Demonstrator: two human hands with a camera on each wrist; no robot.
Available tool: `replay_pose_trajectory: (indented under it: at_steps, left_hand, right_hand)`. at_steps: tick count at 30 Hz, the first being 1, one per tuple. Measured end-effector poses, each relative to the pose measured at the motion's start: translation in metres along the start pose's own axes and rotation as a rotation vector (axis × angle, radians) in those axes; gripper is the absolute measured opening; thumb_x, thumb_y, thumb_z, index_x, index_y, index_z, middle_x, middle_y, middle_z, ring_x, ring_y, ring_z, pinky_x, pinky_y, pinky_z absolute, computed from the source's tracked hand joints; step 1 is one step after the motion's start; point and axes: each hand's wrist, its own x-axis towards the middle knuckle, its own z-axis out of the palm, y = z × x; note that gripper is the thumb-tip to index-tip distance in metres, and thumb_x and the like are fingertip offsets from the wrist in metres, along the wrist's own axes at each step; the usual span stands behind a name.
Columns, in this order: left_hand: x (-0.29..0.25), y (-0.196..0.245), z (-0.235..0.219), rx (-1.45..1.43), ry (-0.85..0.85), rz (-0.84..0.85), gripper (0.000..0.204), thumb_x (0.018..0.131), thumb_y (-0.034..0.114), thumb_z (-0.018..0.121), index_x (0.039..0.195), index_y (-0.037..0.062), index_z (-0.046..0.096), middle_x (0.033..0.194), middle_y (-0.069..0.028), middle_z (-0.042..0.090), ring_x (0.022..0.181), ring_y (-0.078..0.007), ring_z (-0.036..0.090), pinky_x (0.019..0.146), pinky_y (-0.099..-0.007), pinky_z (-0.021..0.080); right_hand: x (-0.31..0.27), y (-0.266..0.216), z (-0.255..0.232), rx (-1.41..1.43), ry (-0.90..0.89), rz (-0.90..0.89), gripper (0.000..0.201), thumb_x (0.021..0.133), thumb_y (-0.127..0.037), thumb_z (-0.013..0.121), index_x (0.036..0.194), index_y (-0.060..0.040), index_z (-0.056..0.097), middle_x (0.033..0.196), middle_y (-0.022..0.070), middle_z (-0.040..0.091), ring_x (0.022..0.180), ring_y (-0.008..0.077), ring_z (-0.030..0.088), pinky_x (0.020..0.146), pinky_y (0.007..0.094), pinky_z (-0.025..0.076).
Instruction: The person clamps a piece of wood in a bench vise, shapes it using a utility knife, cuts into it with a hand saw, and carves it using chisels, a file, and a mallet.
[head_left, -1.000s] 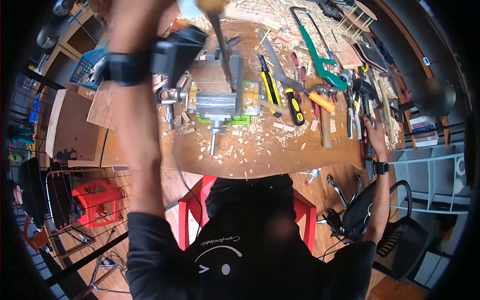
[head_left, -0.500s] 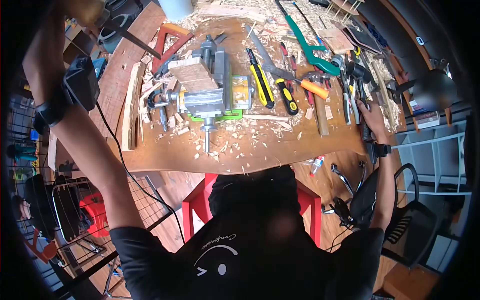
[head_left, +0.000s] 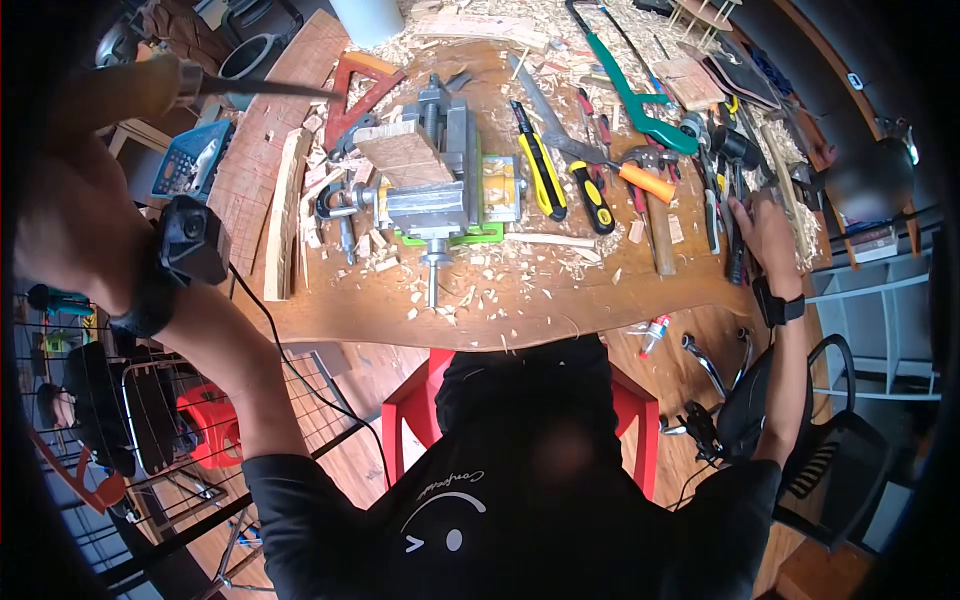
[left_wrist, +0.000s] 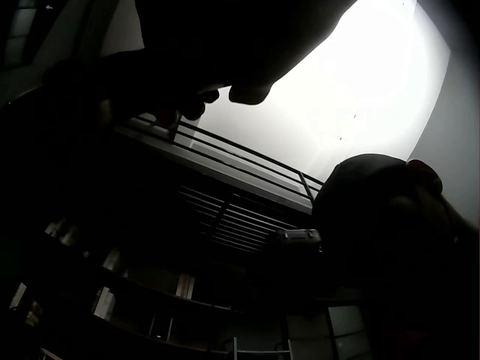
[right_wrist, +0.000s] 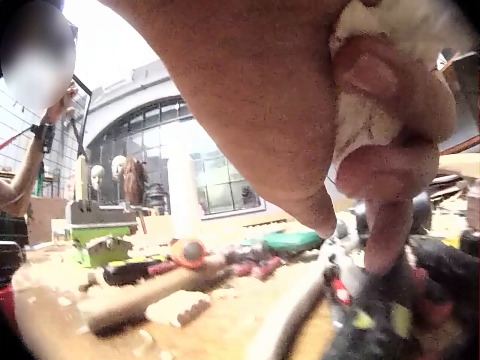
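At the upper left my left hand (head_left: 75,215) is raised beside the bench, gripping the wooden handle of a tool with a long dark tapering blade (head_left: 260,88). The blade points right, toward the vise. In the left wrist view only dark outlines show. On the bench's right side my right hand (head_left: 768,238) rests on a row of tools. Its loosely bent fingers (right_wrist: 390,225) touch a black tool with yellow marks (right_wrist: 375,330) in the right wrist view. A grey vise (head_left: 425,205) clamps a tilted wooden block (head_left: 405,155) in the middle.
Between vise and right hand lie a yellow utility knife (head_left: 540,165), a black-and-yellow handle (head_left: 592,200), a hammer (head_left: 660,235) and a green-handled saw (head_left: 640,115). A red triangle square (head_left: 375,98) and wood strip (head_left: 287,215) lie left. Shavings cover the bench.
My left hand has swung from above the vise out to the left with the bladed tool, whose blade has turned nearly level. My right hand has stayed at the right-hand tools.
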Motion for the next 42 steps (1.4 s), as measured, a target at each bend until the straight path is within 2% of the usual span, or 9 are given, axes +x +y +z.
replay_pose_trajectory:
  at_steps: [2,8,12,15,20,22,23,33,42]
  left_hand:
    - [-0.002,-0.001,0.002,-0.071,-0.065,0.076,0.050,0.097,0.058,0.051,0.077,0.0123,0.056,0.073,-0.0068,0.066,0.061,-0.0128,0.062,0.064,-0.0329,0.056]
    - [-0.018,-0.014,0.010,-0.509,-0.429,0.493,0.028,0.103,0.033,0.051,0.104,0.0059,0.056,0.101,-0.0154,0.063,0.103,-0.0220,0.063,0.091,-0.0403,0.054]
    - [-0.115,0.034,0.045,-0.842,-0.253,0.540,0.025,0.104,0.024,0.053,0.118,0.0038,0.047,0.119,-0.0183,0.057,0.120,-0.0309,0.061,0.107,-0.0446,0.051]
    - [-0.169,0.046,0.040,-0.827,-0.447,0.450,0.043,0.092,0.019,0.069,0.121,0.0050,0.040,0.120,-0.0189,0.058,0.120,-0.0388,0.060,0.109,-0.0553,0.045]
    - [-0.217,0.043,0.029,-0.754,-0.844,0.469,0.051,0.082,0.003,0.079,0.109,0.0151,0.037,0.132,-0.0206,0.057,0.130,-0.0468,0.052,0.113,-0.0592,0.035]
    - [-0.222,0.046,0.009,-0.496,-1.031,0.521,0.018,0.076,0.000,0.072,0.078,0.0005,0.054,0.135,-0.0228,0.058,0.139,-0.0428,0.045,0.116,-0.0574,0.031]
    - [-0.227,0.042,-0.003,-0.411,-1.054,0.482,0.016,0.077,-0.001,0.071,0.080,0.0001,0.056,0.137,-0.0223,0.057,0.138,-0.0424,0.046,0.115,-0.0570,0.032]
    - [-0.225,-0.074,-0.086,-0.145,-0.857,-0.546,0.026,0.099,-0.002,0.054,0.123,0.0020,0.047,0.114,-0.0127,0.057,0.108,-0.0191,0.057,0.094,-0.0318,0.044]
    - [-0.186,-0.056,-0.013,-0.373,-0.945,-0.560,0.029,0.102,0.014,0.058,0.127,0.0024,0.049,0.120,-0.0094,0.061,0.104,-0.0136,0.057,0.090,-0.0285,0.045]
  right_hand:
    - [0.002,-0.038,-0.032,0.087,0.037,-0.069,0.043,0.098,-0.040,0.060,0.090,0.0015,0.067,0.079,0.0268,0.066,0.078,0.0467,0.065,0.068,0.0498,0.051]
    - [-0.003,-0.169,-0.078,1.148,-0.385,-0.418,0.043,0.100,-0.043,0.060,0.100,-0.0021,0.072,0.077,0.0051,0.072,0.057,0.0039,0.057,0.048,0.0254,0.044]
    - [-0.014,-0.236,-0.097,1.689,-0.739,-0.605,0.057,0.104,-0.051,0.048,0.122,0.0022,0.060,0.095,0.0114,0.073,0.044,0.0056,0.050,0.039,0.0202,0.036]
    - [-0.019,-0.248,-0.109,1.981,-0.834,-0.482,0.060,0.105,-0.055,0.041,0.120,0.0003,0.057,0.097,0.0110,0.071,0.044,0.0048,0.048,0.035,0.0206,0.031]
    - [-0.012,-0.235,-0.095,1.992,-0.834,-0.310,0.044,0.101,-0.048,0.054,0.112,-0.0053,0.057,0.083,0.0018,0.062,0.045,0.0021,0.044,0.036,0.0188,0.027]
    - [-0.012,-0.231,-0.093,1.993,-0.847,-0.202,0.037,0.099,-0.044,0.060,0.108,-0.0080,0.056,0.076,-0.0028,0.057,0.046,0.0007,0.042,0.037,0.0179,0.025]
    - [-0.014,-0.223,-0.104,1.790,-0.631,-0.122,0.038,0.101,-0.030,0.057,0.126,-0.0020,0.057,0.096,0.0104,0.070,0.055,0.0000,0.047,0.043,0.0142,0.031]
    - [0.155,-0.176,-0.009,0.559,-0.202,-0.280,0.047,0.081,-0.036,0.073,0.101,0.0053,0.062,0.090,0.0224,0.070,0.077,0.0322,0.070,0.071,0.0407,0.055]
    - [0.208,-0.176,0.071,0.165,-0.095,-0.431,0.040,0.080,-0.035,0.073,0.094,0.0027,0.070,0.099,0.0280,0.069,0.095,0.0419,0.068,0.082,0.0477,0.054]
